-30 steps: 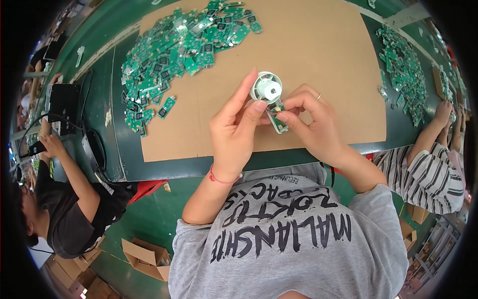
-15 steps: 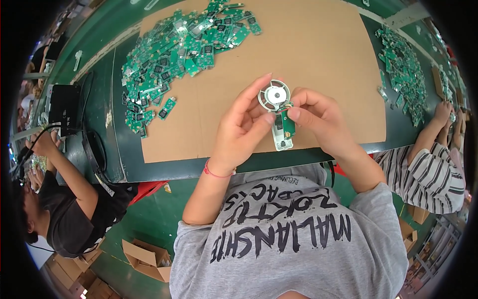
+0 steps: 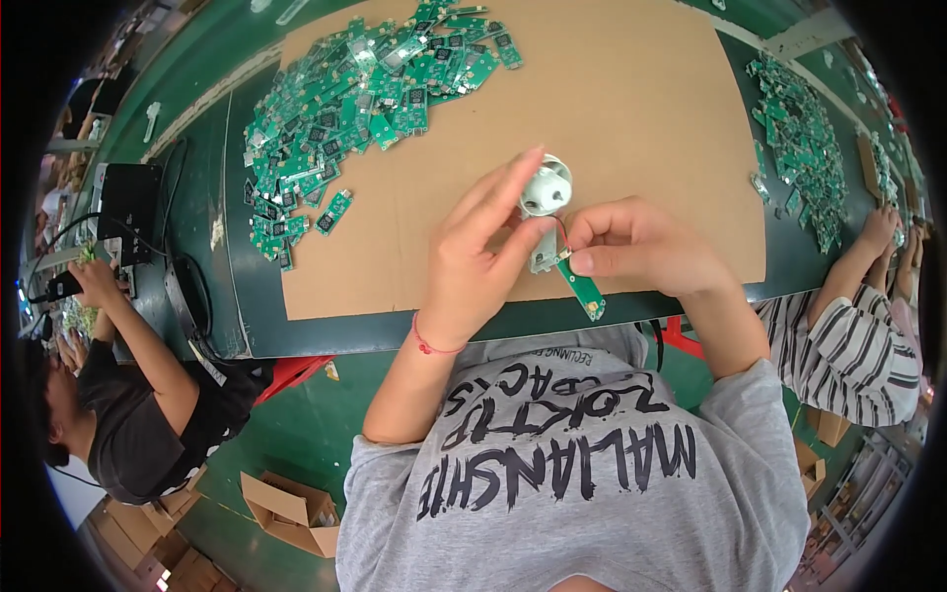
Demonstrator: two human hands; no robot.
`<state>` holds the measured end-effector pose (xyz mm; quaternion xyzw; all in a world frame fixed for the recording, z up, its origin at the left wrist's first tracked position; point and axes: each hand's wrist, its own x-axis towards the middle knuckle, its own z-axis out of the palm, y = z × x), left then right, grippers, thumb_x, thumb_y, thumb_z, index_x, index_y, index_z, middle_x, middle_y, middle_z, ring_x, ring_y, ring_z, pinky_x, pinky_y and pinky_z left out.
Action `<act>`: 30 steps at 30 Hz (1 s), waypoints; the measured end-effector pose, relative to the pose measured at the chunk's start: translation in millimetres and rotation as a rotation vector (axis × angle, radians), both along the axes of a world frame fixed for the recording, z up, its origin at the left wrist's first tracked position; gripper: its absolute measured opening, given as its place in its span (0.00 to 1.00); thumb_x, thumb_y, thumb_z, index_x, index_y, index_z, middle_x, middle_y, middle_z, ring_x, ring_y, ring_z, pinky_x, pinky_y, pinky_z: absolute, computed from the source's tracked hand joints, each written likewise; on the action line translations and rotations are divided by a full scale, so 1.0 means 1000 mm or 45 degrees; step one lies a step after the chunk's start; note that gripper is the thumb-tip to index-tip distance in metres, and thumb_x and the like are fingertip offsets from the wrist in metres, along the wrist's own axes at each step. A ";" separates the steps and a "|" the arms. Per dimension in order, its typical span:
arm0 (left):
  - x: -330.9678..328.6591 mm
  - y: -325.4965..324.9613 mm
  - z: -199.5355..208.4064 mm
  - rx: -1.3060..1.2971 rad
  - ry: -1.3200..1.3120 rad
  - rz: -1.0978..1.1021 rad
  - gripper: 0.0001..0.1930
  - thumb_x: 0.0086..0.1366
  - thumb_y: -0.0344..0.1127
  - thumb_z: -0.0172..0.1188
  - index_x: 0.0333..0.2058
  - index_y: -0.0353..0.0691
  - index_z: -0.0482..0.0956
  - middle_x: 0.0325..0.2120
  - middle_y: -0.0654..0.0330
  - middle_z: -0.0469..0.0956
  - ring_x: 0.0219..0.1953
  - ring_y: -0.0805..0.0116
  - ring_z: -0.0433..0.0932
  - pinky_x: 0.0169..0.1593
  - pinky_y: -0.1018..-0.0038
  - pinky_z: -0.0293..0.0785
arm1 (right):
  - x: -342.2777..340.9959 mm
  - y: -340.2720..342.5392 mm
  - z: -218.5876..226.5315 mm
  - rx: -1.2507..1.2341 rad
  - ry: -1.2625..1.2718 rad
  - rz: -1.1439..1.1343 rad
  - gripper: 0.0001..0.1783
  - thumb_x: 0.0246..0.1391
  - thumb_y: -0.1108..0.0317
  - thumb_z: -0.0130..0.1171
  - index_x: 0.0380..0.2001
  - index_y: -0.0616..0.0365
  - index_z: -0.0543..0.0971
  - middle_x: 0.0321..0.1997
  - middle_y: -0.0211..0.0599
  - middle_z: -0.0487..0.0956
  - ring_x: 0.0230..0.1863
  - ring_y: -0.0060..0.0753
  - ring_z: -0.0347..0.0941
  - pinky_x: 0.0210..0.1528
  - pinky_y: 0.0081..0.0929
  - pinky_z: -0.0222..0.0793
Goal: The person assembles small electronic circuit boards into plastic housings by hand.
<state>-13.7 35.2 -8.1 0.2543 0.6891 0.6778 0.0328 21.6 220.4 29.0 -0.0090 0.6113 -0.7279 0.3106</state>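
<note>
My left hand [image 3: 473,266] pinched the small white round motor [image 3: 545,186] at frame centre, fingers closed on its rim; my right hand [image 3: 641,247] gripped the narrow green circuit board [image 3: 582,288] just below. The thin red wire [image 3: 563,233] between them could snap if I pulled them apart.

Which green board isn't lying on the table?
The long narrow board pinched in the right hand, wired to the white round part; the rest lie in piles.

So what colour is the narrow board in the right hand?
Green, seen in the head view: the narrow circuit board, held by the right hand.
</note>
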 end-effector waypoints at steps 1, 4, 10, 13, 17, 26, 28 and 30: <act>0.000 0.002 0.001 -0.048 0.098 -0.010 0.27 0.52 0.19 0.58 0.52 0.41 0.69 0.45 0.55 0.73 0.36 0.71 0.76 0.36 0.79 0.74 | 0.000 -0.001 -0.001 -0.140 -0.008 0.001 0.08 0.53 0.67 0.57 0.29 0.61 0.75 0.30 0.27 0.75 0.34 0.14 0.68 0.38 0.17 0.64; 0.002 0.002 0.002 -0.098 0.142 0.025 0.27 0.52 0.20 0.58 0.53 0.42 0.68 0.43 0.55 0.73 0.36 0.71 0.76 0.34 0.78 0.74 | 0.001 -0.006 0.001 -0.233 -0.061 -0.222 0.08 0.53 0.66 0.56 0.29 0.60 0.75 0.29 0.26 0.75 0.32 0.14 0.68 0.37 0.16 0.64; 0.006 0.007 -0.003 0.122 -0.141 0.089 0.28 0.54 0.19 0.57 0.55 0.38 0.65 0.38 0.58 0.74 0.31 0.79 0.75 0.32 0.83 0.70 | 0.008 -0.021 -0.012 -0.004 0.253 -0.461 0.06 0.53 0.68 0.56 0.29 0.61 0.75 0.26 0.24 0.72 0.28 0.12 0.65 0.32 0.13 0.61; 0.005 0.008 -0.001 0.189 -0.200 0.076 0.27 0.56 0.19 0.56 0.56 0.37 0.64 0.37 0.59 0.73 0.31 0.80 0.75 0.32 0.84 0.69 | 0.009 -0.021 -0.017 0.134 0.433 -0.490 0.06 0.52 0.69 0.57 0.29 0.61 0.75 0.27 0.24 0.71 0.27 0.11 0.64 0.30 0.13 0.60; 0.005 0.007 0.001 0.243 -0.282 0.038 0.26 0.57 0.20 0.55 0.56 0.36 0.63 0.40 0.60 0.73 0.34 0.79 0.76 0.35 0.84 0.70 | 0.009 -0.022 -0.018 0.211 0.512 -0.515 0.07 0.52 0.69 0.57 0.28 0.62 0.75 0.26 0.24 0.70 0.27 0.11 0.63 0.29 0.12 0.60; 0.002 0.005 0.009 0.354 -0.551 -0.029 0.24 0.60 0.22 0.52 0.56 0.35 0.61 0.45 0.57 0.72 0.40 0.73 0.75 0.41 0.78 0.76 | 0.007 -0.024 -0.015 0.518 0.693 -0.457 0.05 0.49 0.72 0.60 0.27 0.62 0.75 0.25 0.26 0.68 0.22 0.14 0.62 0.24 0.15 0.59; 0.001 0.004 0.012 0.384 -0.596 -0.052 0.23 0.61 0.22 0.51 0.56 0.35 0.61 0.45 0.57 0.71 0.40 0.72 0.75 0.41 0.77 0.76 | 0.008 -0.026 -0.016 0.565 0.776 -0.498 0.06 0.47 0.72 0.61 0.27 0.62 0.75 0.25 0.28 0.69 0.21 0.16 0.63 0.24 0.17 0.60; 0.001 0.003 0.013 0.415 -0.639 -0.073 0.23 0.61 0.23 0.50 0.56 0.35 0.61 0.46 0.57 0.71 0.41 0.72 0.74 0.41 0.76 0.77 | 0.008 -0.029 -0.018 0.571 0.804 -0.532 0.05 0.47 0.73 0.61 0.26 0.62 0.75 0.25 0.29 0.69 0.21 0.17 0.63 0.24 0.17 0.60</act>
